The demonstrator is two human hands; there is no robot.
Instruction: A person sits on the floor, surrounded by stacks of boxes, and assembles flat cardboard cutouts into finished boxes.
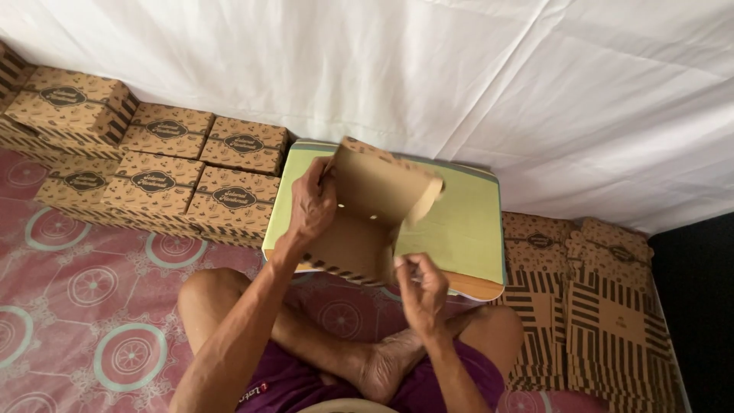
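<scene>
One half-folded cardboard box (367, 222) clamped in my two hands.
My left hand (312, 206) pinches its nine-o'clock wall, right hand (419, 284) its five-o'clock flap; seven finished boxes (157, 183) at ten o'clock.

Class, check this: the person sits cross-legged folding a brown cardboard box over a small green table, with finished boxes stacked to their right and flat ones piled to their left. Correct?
Not quite: the sides are swapped. The head view shows the finished boxes stacked to the person's left and the flat ones piled to their right. The rest holds: both hands fold the cardboard box over the green table.
</scene>
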